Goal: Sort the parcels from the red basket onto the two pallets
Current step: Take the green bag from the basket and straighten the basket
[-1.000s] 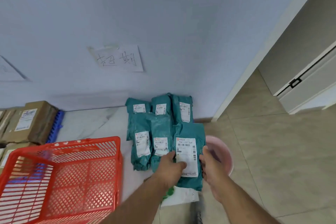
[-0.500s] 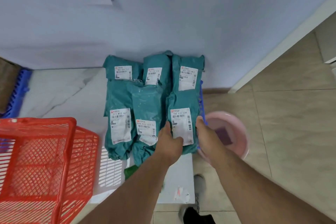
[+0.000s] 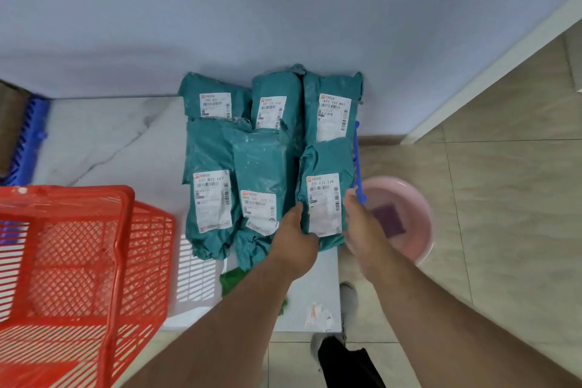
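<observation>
**Green parcel set down at the right of the stack**

A green parcel (image 3: 324,195) with a white label is held at its near end between both hands. The left hand (image 3: 294,239) is curled against its left edge; the right hand (image 3: 362,224) is blurred, and its grip cannot be told. The parcel lies on the blue pallet (image 3: 357,161) by the wall, at the right of five other green parcels (image 3: 261,167). The red basket (image 3: 78,261) stands near left. A pink basin (image 3: 415,217) sits on the floor at the right.
</observation>
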Action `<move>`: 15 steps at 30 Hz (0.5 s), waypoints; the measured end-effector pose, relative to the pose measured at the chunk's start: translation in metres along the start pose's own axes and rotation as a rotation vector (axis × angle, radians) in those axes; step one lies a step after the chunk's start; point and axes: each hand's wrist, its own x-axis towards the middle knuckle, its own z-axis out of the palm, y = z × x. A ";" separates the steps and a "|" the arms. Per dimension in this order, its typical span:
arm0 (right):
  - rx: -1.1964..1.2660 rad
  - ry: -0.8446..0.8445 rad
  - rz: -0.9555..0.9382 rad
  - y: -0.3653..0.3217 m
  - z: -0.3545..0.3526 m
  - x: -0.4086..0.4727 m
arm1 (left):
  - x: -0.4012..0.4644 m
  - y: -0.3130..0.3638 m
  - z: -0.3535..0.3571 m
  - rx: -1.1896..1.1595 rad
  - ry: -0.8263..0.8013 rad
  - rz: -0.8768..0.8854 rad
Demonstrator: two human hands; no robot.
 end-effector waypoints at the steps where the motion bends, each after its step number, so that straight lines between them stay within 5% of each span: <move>1: -0.018 0.008 -0.013 0.002 -0.001 -0.006 | -0.012 -0.007 -0.004 -0.022 0.007 -0.010; 7: -0.171 0.125 0.012 0.038 0.007 -0.052 | -0.069 -0.087 -0.029 -0.232 0.122 -0.237; 15: -0.436 -0.043 0.241 0.113 0.073 -0.067 | -0.067 -0.159 -0.067 -0.201 0.182 -0.449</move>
